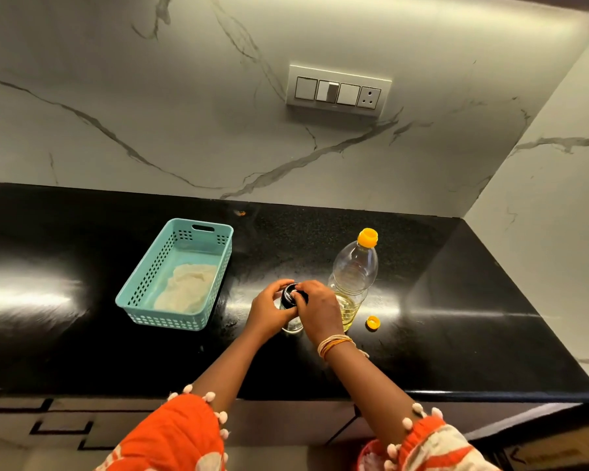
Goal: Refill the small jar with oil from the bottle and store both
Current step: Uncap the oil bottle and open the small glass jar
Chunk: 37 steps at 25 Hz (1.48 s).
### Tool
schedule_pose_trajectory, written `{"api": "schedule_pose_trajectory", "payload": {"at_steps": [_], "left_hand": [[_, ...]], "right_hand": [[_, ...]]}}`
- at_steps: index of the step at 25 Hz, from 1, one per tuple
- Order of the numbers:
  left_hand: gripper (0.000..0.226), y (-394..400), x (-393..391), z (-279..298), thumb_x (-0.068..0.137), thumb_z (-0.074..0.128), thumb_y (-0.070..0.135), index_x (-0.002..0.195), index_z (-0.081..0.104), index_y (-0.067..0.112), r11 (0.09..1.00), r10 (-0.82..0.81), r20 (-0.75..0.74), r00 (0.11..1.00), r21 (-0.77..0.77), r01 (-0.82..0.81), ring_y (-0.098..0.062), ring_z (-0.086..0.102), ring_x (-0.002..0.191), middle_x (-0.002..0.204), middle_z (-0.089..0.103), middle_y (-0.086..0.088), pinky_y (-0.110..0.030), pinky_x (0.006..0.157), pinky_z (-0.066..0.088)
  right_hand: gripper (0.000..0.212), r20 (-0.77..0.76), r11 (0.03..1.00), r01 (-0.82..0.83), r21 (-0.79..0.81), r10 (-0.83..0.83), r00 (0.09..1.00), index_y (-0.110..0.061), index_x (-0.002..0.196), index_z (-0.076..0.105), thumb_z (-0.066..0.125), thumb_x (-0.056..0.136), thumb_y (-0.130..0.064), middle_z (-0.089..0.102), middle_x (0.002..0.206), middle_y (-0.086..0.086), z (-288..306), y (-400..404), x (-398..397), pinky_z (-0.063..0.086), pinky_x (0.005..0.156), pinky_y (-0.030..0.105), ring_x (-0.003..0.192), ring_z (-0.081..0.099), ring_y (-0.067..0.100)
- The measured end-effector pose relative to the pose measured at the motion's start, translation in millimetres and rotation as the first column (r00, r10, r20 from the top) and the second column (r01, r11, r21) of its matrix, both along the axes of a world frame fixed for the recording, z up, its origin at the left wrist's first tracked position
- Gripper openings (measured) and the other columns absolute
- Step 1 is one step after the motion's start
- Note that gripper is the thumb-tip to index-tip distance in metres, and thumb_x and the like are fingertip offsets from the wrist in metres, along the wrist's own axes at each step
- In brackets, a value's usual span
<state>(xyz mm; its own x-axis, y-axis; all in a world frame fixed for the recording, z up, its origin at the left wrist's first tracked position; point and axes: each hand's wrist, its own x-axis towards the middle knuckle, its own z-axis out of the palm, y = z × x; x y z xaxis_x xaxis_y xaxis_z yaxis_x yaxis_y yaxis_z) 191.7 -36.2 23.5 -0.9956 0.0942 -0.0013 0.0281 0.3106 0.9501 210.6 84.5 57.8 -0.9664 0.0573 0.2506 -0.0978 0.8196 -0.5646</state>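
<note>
A small glass jar [292,324] with a black lid [289,294] stands on the black counter [320,239] in the middle of the view. My left hand [269,311] curls round the jar's side. My right hand [317,309] grips the lid from above. Just right of the jar stands a clear plastic oil bottle [353,277] with an orange neck ring on top and yellow oil in its lower part. Its orange cap [373,323] lies on the counter to the right of the bottle's base.
A teal perforated basket [150,283] holding a pale cloth [189,288] sits on the counter left of the jar. A switch panel [337,91] is on the marble wall behind. The counter ends at a side wall on the right.
</note>
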Motion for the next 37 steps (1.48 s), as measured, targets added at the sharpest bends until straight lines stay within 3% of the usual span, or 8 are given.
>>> {"api": "schedule_pose_trajectory", "payload": {"at_steps": [4,8,14,19,22,25,29,37], "left_hand": [[0.045,-1.4,-1.7,-1.0,0.071,0.082,0.014,0.107,0.062,0.032,0.999,-0.017,-0.014,1.000,0.026,0.018,-0.007,0.062,0.102,0.102,0.066,0.015,-0.005,0.082,0.043],[0.048,-1.7,-1.1,-2.1,0.069,0.084,0.021,0.107,0.061,0.038,1.000,-0.028,-0.001,1.000,0.014,0.028,-0.008,0.062,0.105,0.103,0.067,0.015,-0.012,0.086,0.044],[0.088,-7.0,-2.6,-1.3,0.050,0.087,0.045,0.131,0.055,0.029,0.999,-0.026,0.035,0.999,0.037,0.025,-0.005,0.055,0.121,0.127,0.063,0.005,-0.027,0.103,0.042],[0.047,-7.8,5.9,8.6,0.073,0.078,0.013,0.117,0.066,0.021,0.994,0.109,-0.090,0.990,-0.001,-0.110,-0.012,0.060,0.115,0.119,0.067,0.001,-0.030,0.102,0.047],[0.023,1.3,19.6,18.7,0.082,0.070,0.008,0.103,0.073,0.014,0.967,0.253,-0.144,0.957,0.022,-0.252,-0.009,0.068,0.092,0.099,0.074,-0.002,-0.020,0.084,0.053],[0.016,14.5,34.0,29.4,0.087,0.067,0.005,0.102,0.072,0.001,0.971,0.176,-0.012,0.984,0.166,-0.172,-0.001,0.066,0.061,0.077,0.071,-0.004,-0.018,0.057,0.055],[0.009,31.7,50.6,42.1,0.092,0.062,0.009,0.089,0.071,0.009,0.913,-0.007,0.240,0.971,0.397,-0.091,-0.005,0.058,0.049,0.069,0.064,-0.005,-0.018,0.040,0.045],[0.005,68.9,66.4,28.7,0.088,0.068,0.014,0.086,0.068,0.010,0.869,-0.110,0.500,0.859,0.468,-0.161,-0.004,0.050,0.050,0.059,0.061,0.004,-0.016,0.043,0.039]], "right_hand": [[0.019,0.017,0.998,0.004,0.062,-0.005,1.000,-0.004,0.099,0.070,0.057,0.091,-0.016,0.067,0.100,0.011,-1.4,0.0,-7.3,0.052,0.080,0.036,0.090,0.064,0.026],[0.019,0.013,0.992,0.000,0.126,-0.002,1.000,-0.003,0.093,0.068,0.054,0.093,-0.016,0.063,0.096,0.009,-2.6,0.2,-10.7,0.053,0.074,0.038,0.084,0.063,0.026],[0.008,-0.147,0.943,0.090,-0.320,-0.143,0.979,-0.008,0.085,0.072,0.065,0.085,-0.006,0.068,0.087,0.004,1.5,2.6,3.5,0.046,0.075,0.017,0.081,0.062,0.016],[0.009,0.036,0.594,0.121,-0.795,-0.152,0.988,-0.005,0.091,0.073,0.065,0.087,-0.004,0.072,0.084,0.004,7.5,6.7,18.7,0.051,0.074,0.016,0.080,0.067,0.009],[0.011,0.177,0.115,0.172,-0.978,0.033,0.984,0.001,0.093,0.070,0.060,0.089,0.001,0.073,0.085,0.011,11.0,13.3,27.9,0.057,0.074,0.022,0.084,0.069,0.017],[0.016,0.248,-0.285,0.328,-0.901,0.283,0.927,0.004,0.099,0.066,0.057,0.086,0.003,0.074,0.091,0.016,13.0,24.7,41.3,0.059,0.078,0.027,0.082,0.073,0.021],[0.035,0.247,-0.406,0.419,-0.812,0.412,0.877,0.005,0.112,0.060,0.059,0.078,-0.003,0.072,0.098,0.021,8.6,42.8,60.6,0.061,0.072,0.032,0.084,0.073,0.026],[0.025,0.351,-0.360,0.485,-0.797,0.377,0.857,0.005,0.112,0.059,0.048,0.096,-0.010,0.071,0.096,0.023,-6.7,87.8,80.9,0.059,0.076,0.037,0.082,0.073,0.031]]}}
